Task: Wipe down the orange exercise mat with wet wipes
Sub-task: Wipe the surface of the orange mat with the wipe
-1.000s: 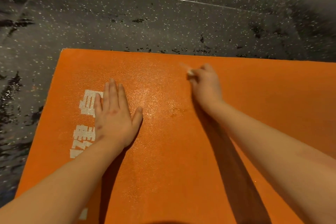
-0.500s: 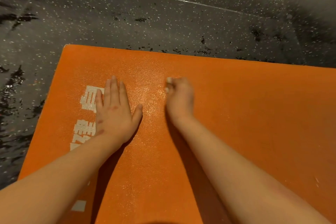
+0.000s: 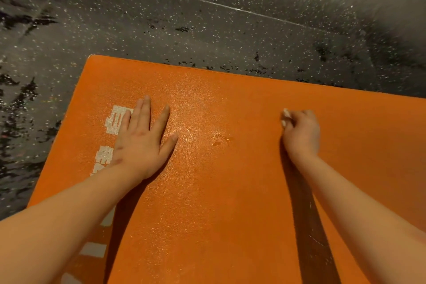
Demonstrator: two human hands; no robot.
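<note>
One mat (image 3: 230, 191) lies on the floor (image 3: 207, 30). Left hand (image 3: 140, 143) rests flat on the mat, fingers straight. Right hand (image 3: 302, 134), also on the mat, grips one wipe (image 3: 285, 117), fingers curled.

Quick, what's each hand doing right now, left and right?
Left hand: open, flat on the orange mat.
Right hand: closed around a white wipe, pressing it on the mat.

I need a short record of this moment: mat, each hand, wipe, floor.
mat: orange exercise mat, flat on the floor, white print near its left edge, wet shine at its middle
left hand: flat, fingers straight, pressing the mat partly over the print
right hand: fingers curled round the wet wipe, on the mat
wet wipe: white, bunched, mostly hidden in the hand
floor: dark, speckled
</note>
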